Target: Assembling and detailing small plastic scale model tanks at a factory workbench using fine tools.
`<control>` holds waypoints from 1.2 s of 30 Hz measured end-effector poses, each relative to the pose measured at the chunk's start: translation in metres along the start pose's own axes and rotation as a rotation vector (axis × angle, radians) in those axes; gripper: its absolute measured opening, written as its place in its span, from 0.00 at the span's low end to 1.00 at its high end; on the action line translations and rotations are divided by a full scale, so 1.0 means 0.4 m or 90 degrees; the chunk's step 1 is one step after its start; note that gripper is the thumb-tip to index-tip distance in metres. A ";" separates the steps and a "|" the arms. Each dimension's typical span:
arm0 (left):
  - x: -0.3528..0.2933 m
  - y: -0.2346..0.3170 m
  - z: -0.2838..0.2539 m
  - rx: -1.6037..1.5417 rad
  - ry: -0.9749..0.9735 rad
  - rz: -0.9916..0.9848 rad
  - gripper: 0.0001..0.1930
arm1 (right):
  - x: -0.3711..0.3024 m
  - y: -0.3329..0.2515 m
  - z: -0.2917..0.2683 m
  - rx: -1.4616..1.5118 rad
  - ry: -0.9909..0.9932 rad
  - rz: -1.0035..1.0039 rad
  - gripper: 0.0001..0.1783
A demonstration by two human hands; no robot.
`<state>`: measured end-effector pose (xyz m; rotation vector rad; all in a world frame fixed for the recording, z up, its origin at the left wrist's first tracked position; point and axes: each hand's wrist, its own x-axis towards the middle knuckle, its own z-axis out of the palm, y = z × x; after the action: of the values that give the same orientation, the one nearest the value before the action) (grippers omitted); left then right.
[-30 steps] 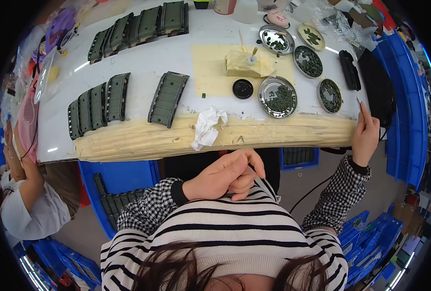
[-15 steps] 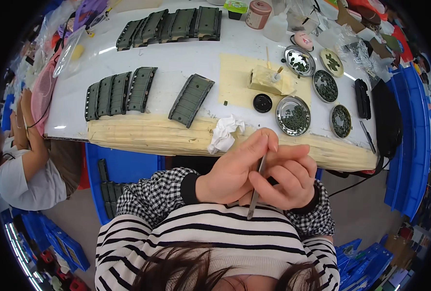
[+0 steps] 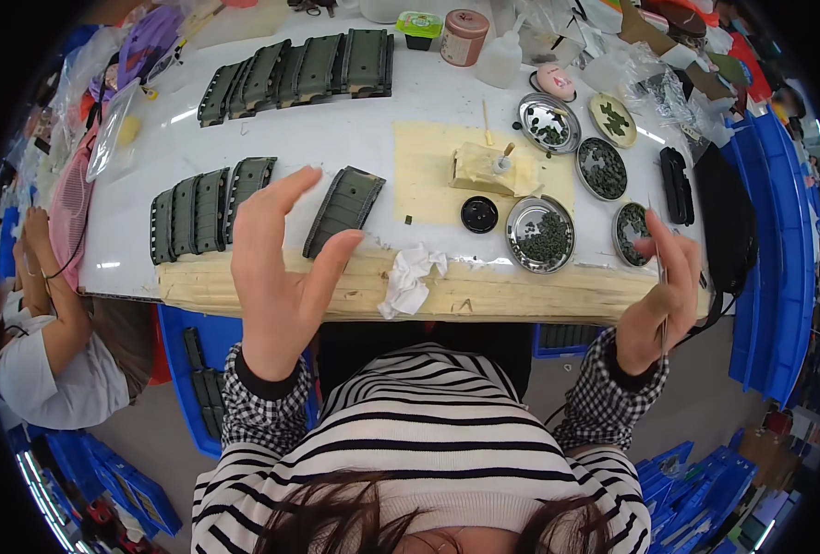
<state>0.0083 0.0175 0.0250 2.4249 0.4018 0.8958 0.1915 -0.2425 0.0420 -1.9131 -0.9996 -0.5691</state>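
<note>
My left hand (image 3: 279, 268) is raised over the table's front edge, thumb and fingers spread, with nothing in it. Just right of its fingertips lies a single curved dark green panel (image 3: 345, 210); the hand partly covers a row of similar panels (image 3: 188, 214) at the left. Slim metal tweezers (image 3: 663, 319) are held in my right hand (image 3: 655, 309) at the table's right front. Close by its fingertips is a small round dish (image 3: 628, 231) of dark green bits. A larger metal dish (image 3: 513, 257) with more green bits stands left of that hand.
Another row of green panels (image 3: 304, 72) lies at the back. A tape-wrapped block (image 3: 470, 169), a black round lid (image 3: 479, 214) and crumpled tissue (image 3: 410, 282) occupy the middle. Farther right are more dishes (image 3: 602, 169) and a black case (image 3: 676, 185). Someone in white (image 3: 54, 369) sits at left.
My hands were together before my chest with the tweezers. They have parted: the left reached forward and left, opening, and the right moved right with the tweezers, toward the dishes.
</note>
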 end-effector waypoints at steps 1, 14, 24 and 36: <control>0.011 -0.003 -0.001 0.112 -0.021 0.014 0.31 | 0.016 0.037 -0.009 -0.029 -0.030 0.001 0.20; 0.000 -0.014 -0.006 -0.244 -0.002 -0.251 0.42 | 0.140 0.255 0.055 -0.197 -0.389 0.146 0.10; -0.033 -0.021 -0.010 -0.810 -0.054 -0.473 0.33 | 0.150 0.262 0.080 -0.176 -0.377 0.126 0.09; -0.065 -0.016 -0.003 -0.865 -0.065 -0.497 0.27 | 0.147 0.236 0.060 -0.153 -0.357 0.135 0.09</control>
<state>-0.0123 0.0117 0.0088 0.9192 0.4317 0.4034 0.3026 -0.2247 0.0247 -2.4297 -1.0830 -0.0200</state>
